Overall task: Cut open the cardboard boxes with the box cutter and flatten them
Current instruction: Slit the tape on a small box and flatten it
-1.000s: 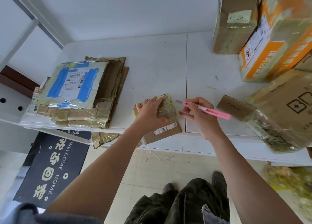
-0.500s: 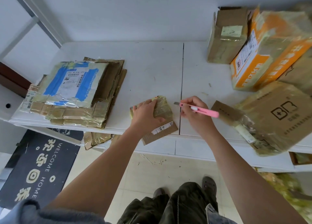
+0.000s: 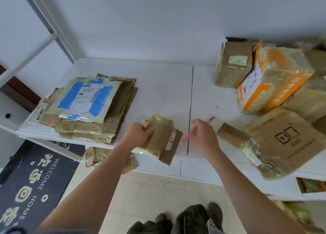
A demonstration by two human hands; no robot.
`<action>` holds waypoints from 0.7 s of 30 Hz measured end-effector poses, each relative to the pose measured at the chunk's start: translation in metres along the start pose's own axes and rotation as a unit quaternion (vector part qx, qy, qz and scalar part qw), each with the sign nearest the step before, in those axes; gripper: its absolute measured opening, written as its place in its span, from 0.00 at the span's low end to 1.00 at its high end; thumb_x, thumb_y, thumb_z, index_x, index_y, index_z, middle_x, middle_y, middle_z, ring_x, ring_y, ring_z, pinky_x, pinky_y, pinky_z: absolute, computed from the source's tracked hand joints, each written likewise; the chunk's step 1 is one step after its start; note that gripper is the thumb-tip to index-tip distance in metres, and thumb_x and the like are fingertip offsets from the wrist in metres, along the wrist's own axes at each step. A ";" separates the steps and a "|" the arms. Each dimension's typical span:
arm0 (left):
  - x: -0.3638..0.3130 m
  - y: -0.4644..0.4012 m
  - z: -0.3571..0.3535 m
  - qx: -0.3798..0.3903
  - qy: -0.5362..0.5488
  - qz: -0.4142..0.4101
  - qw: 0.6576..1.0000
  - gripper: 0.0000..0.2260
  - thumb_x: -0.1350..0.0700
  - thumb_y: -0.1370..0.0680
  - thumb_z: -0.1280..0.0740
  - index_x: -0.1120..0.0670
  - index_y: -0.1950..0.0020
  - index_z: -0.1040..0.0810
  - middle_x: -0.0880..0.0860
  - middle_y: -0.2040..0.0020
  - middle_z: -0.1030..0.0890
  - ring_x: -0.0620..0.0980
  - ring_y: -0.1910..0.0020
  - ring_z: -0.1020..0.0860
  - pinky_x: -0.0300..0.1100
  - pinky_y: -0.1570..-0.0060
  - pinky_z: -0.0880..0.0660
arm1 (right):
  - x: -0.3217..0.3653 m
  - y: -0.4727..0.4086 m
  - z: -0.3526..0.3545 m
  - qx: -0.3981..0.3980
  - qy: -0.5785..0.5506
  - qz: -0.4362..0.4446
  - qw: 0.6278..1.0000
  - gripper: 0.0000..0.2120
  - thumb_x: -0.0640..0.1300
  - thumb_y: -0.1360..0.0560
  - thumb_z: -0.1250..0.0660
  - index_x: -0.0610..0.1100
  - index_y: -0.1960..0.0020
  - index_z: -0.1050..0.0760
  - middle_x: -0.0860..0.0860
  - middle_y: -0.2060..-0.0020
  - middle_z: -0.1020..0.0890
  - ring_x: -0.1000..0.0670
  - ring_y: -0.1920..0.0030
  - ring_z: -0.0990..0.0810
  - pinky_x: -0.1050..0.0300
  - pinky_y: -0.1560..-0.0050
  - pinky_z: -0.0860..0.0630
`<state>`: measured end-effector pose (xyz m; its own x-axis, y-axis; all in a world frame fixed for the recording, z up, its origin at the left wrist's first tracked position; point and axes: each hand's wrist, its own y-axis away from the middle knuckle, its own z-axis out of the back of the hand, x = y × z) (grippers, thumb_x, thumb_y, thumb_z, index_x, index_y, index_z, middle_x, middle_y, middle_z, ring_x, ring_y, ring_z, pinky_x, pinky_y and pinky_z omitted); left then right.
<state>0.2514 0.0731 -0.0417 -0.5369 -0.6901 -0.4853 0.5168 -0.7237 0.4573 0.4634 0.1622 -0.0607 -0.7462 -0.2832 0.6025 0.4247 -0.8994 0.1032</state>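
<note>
A small taped cardboard box (image 3: 161, 137) lies at the front edge of the white table (image 3: 158, 96), partly hanging over it. My left hand (image 3: 138, 133) grips its left end. My right hand (image 3: 202, 136) holds the pink box cutter (image 3: 187, 136) just right of the box; the blade tip (image 3: 211, 118) points away toward the back right. The cutter is blurred and is not touching the box. A stack of flattened boxes (image 3: 88, 108) with a blue-taped one on top sits at the left.
Unopened boxes crowd the right side: a brown box with a printed logo (image 3: 282, 142), an orange box (image 3: 271, 85) and a brown box (image 3: 232, 64) behind it. Cardboard scraps (image 3: 98, 157) hang below the table edge. A dark welcome mat (image 3: 33, 182) lies on the floor at left.
My right hand has turned the cutter so the blade now points away instead of left toward the box. My left hand has shifted to the box's left end, and the box has turned.
</note>
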 end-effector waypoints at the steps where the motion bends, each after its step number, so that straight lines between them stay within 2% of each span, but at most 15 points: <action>1: 0.003 0.001 0.004 0.007 0.035 0.002 0.999 0.17 0.46 0.22 0.32 0.61 0.49 0.21 0.56 0.55 0.18 0.54 0.55 0.18 0.45 0.53 0.20 | 0.012 0.007 -0.007 0.020 -0.041 0.007 0.999 0.17 0.38 0.20 0.38 0.41 0.32 0.27 0.45 0.49 0.18 0.47 0.50 0.19 0.54 0.48 0.22; 3: 0.008 0.005 0.008 0.033 0.107 0.012 0.994 0.17 0.52 0.24 0.28 0.64 0.43 0.21 0.59 0.52 0.17 0.56 0.54 0.17 0.49 0.51 0.19 | 0.033 0.016 -0.022 0.070 -0.081 0.021 0.994 0.13 0.40 0.20 0.37 0.41 0.37 0.25 0.45 0.52 0.17 0.48 0.55 0.19 0.54 0.50 0.21; 6: 0.014 0.014 0.004 0.060 0.160 0.035 0.985 0.17 0.57 0.27 0.24 0.65 0.44 0.21 0.61 0.53 0.17 0.58 0.57 0.16 0.52 0.53 0.18 | 0.052 0.015 -0.038 0.084 -0.077 0.021 0.993 0.13 0.48 0.21 0.36 0.39 0.43 0.23 0.44 0.53 0.18 0.46 0.54 0.20 0.52 0.51 0.22; 9: 0.020 0.020 -0.010 0.028 0.215 0.062 0.974 0.17 0.57 0.30 0.21 0.65 0.49 0.21 0.59 0.59 0.17 0.53 0.66 0.17 0.43 0.65 0.18 | 0.061 0.012 -0.049 0.084 -0.003 0.003 0.996 0.22 0.58 0.23 0.34 0.39 0.42 0.26 0.46 0.50 0.23 0.44 0.50 0.21 0.57 0.57 0.30; 12: 0.023 0.020 -0.018 -0.013 0.229 0.081 0.970 0.16 0.55 0.32 0.20 0.65 0.56 0.19 0.58 0.64 0.17 0.49 0.73 0.19 0.38 0.73 0.22 | 0.065 0.013 -0.055 0.077 0.043 -0.011 0.996 0.31 0.65 0.28 0.31 0.39 0.42 0.28 0.46 0.49 0.24 0.44 0.49 0.21 0.56 0.59 0.30; 15: 0.021 0.019 -0.018 -0.014 0.230 0.083 0.970 0.15 0.54 0.32 0.20 0.64 0.62 0.20 0.56 0.68 0.19 0.48 0.74 0.20 0.35 0.75 0.26 | 0.065 0.009 -0.053 0.072 0.017 -0.025 0.997 0.28 0.63 0.30 0.28 0.40 0.44 0.27 0.47 0.50 0.21 0.45 0.50 0.20 0.55 0.57 0.27; 19: 0.020 0.019 -0.017 -0.016 0.229 0.092 0.969 0.14 0.55 0.31 0.21 0.65 0.59 0.19 0.56 0.66 0.18 0.47 0.74 0.20 0.34 0.75 0.26 | 0.066 0.008 -0.047 0.081 -0.001 -0.010 0.997 0.21 0.58 0.30 0.29 0.41 0.51 0.25 0.48 0.57 0.20 0.47 0.56 0.21 0.56 0.62 0.27; 21: 0.020 0.019 -0.018 -0.023 0.225 0.096 0.970 0.14 0.54 0.31 0.21 0.64 0.59 0.18 0.56 0.66 0.17 0.46 0.75 0.20 0.34 0.76 0.26 | 0.062 0.007 -0.042 0.104 -0.024 0.003 0.994 0.17 0.56 0.28 0.30 0.42 0.51 0.23 0.48 0.57 0.20 0.48 0.58 0.20 0.55 0.62 0.25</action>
<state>0.2627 0.0459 -0.0564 -0.0892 -0.7323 -0.6751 0.6124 -0.5748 0.5427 0.3993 0.1242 -0.0557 -0.7197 -0.2671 0.6409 0.5292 -0.8085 0.2573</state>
